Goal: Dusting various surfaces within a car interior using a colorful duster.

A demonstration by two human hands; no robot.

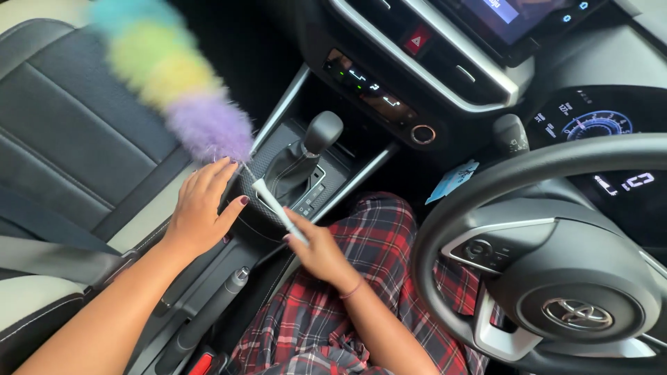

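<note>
Right hand [321,251] grips duster [182,90]; left hand [200,212] rests flat.

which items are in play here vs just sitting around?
In play:
- feather duster, white handle in right hand
- centre console, under left hand
- gear lever

Idle:
- steering wheel
- handbrake lever
- blue tag

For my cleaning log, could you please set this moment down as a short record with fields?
Setting: car cabin, seen from the driver's seat
Right hand: grips the white handle of the feather duster
Duster head: pastel fluffy bands, blurred, above the passenger seat
Left hand: rests flat on the centre console, beside the gear shifter
Nearby: handbrake lever, steering wheel
Lap: red plaid fabric
</note>
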